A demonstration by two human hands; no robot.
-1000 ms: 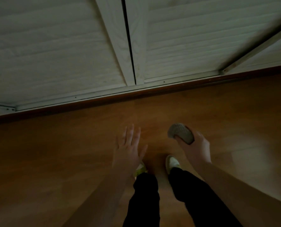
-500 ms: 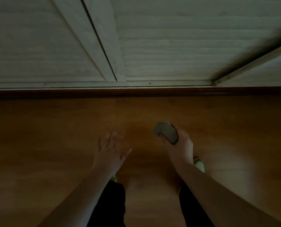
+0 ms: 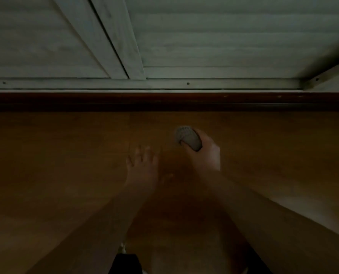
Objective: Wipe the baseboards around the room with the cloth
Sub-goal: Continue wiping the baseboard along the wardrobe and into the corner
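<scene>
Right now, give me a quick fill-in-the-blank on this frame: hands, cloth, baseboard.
1. The cloth is gripped in the ____ hand.
2. The left hand has its fingers spread and holds ____.
3. The dark baseboard runs between the pale panels and the ____ floor.
4. The cloth is ____ touching the baseboard.

Missing words: right; nothing; wooden; not

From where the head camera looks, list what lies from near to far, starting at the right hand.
right hand → cloth bunched in its grip → bare wooden floor → dark baseboard → pale metal track → pale slatted doors
</scene>
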